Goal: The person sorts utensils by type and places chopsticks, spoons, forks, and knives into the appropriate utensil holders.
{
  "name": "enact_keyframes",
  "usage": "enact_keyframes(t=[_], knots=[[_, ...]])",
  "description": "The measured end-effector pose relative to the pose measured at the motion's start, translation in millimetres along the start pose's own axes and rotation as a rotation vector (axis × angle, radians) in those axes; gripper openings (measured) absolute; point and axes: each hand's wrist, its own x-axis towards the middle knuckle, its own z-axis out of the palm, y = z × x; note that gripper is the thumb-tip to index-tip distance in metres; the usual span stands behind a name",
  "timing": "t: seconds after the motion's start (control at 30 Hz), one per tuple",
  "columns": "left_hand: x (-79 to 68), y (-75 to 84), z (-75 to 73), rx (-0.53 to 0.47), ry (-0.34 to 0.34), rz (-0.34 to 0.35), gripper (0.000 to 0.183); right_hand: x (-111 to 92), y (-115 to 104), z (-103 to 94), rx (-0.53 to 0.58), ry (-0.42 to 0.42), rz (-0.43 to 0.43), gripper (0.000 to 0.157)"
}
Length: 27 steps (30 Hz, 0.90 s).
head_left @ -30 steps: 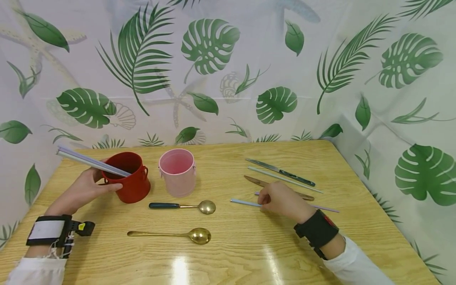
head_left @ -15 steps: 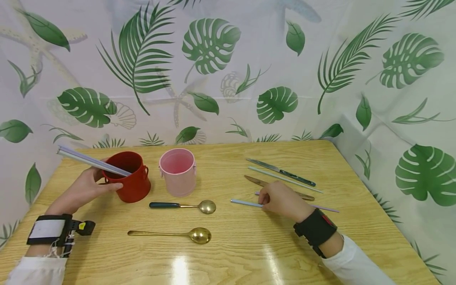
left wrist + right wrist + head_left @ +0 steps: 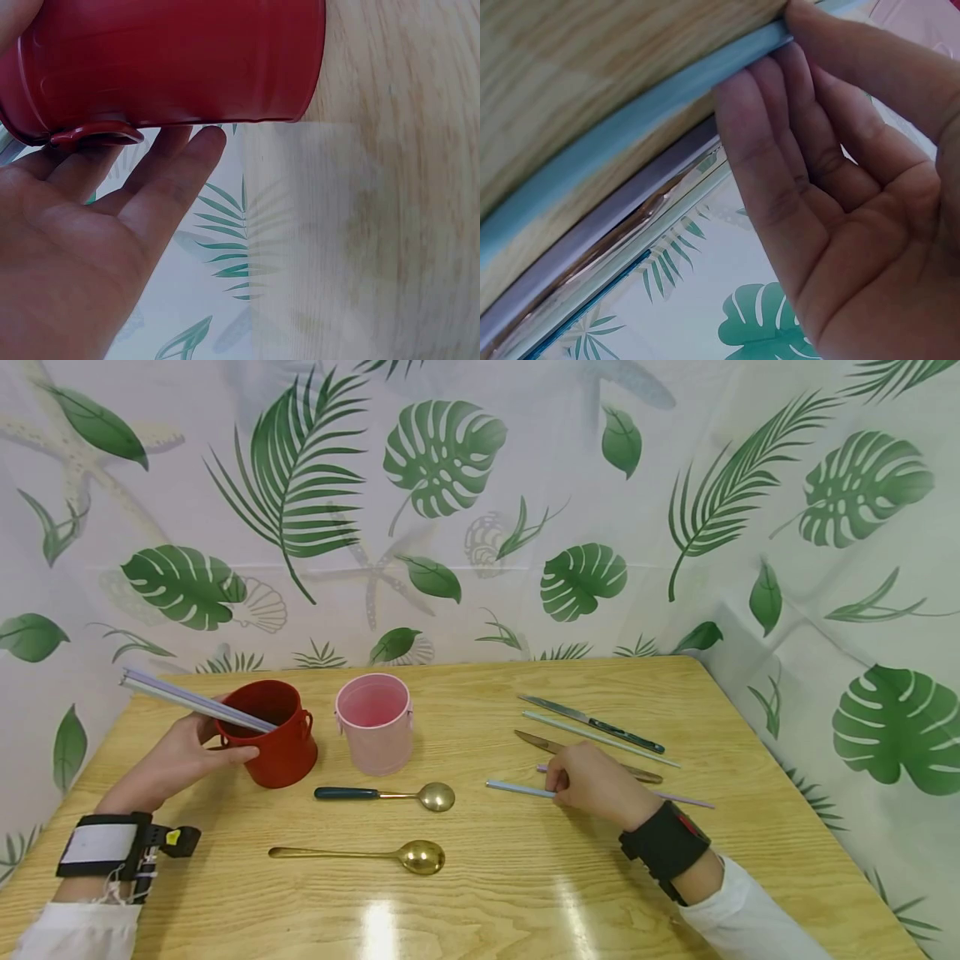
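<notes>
On the left of the table, the left hand holds a small red bucket, thumb on its near wall and the other fingers round the far side. In the left wrist view, fingertips lie along the bucket wall beside its handle lug. Several pale chopsticks lean out of the bucket toward the left. To the right, the right hand pinches a light blue chopstick between thumb and fingers, low over the wood. Behind this hand lies a purple chopstick, partly hidden by it.
A pink bucket stands right of the red one. In front lie a dark-handled spoon and a gold spoon. Beyond the right hand are a copper-coloured knife, a pale green chopstick and a green-handled knife.
</notes>
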Motion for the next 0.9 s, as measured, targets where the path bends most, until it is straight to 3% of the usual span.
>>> enact_keyframes(t=[0.4,0.6,0.9], knots=[[0.3,0.8,-0.4,0.012,0.0,0.002,0.081,-4.2,-0.9,-5.2,-0.008,-0.007,-0.07,0.015],[1.3,1.0,-0.5,0.014,0.008,0.022,0.08,-7.4,-2.7,-12.4,0.01,0.011,-0.075,0.014],[-0.2,1.3,-0.6,0.009,-0.002,-0.007,0.082,-5.1,-8.9,-26.1,-0.019,0.023,-0.077,0.013]])
